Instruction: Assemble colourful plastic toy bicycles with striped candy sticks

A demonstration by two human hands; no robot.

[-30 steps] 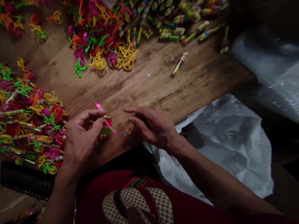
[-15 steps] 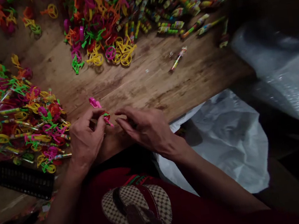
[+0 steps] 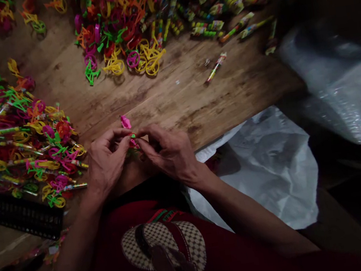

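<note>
Close to the table's near edge, my left hand [image 3: 105,165] pinches a small pink plastic toy piece [image 3: 125,122], whose upper end sticks up past the fingertips. My right hand [image 3: 172,152] meets it from the right, thumb and forefinger closed on the lower part of the same piece. Green and red bits show between the two hands; their exact shape is too small to make out. Left of my left hand lies a heap of colourful plastic toys [image 3: 13,133], mixed with thin, candy-filled tubes.
Loose plastic toy bicycle parts [image 3: 117,31] lie at the back, beside a pile of candy tubes [image 3: 215,8]. One tube [image 3: 216,67] lies alone on the wooden table [image 3: 175,100]. A black basket [image 3: 28,217] is at left, a white sack [image 3: 267,172] and clear plastic bag [image 3: 347,92] at right.
My right hand has moved left to my left hand, and its fingertips have closed on the pink piece. My left hand and the piece have shifted slightly right.
</note>
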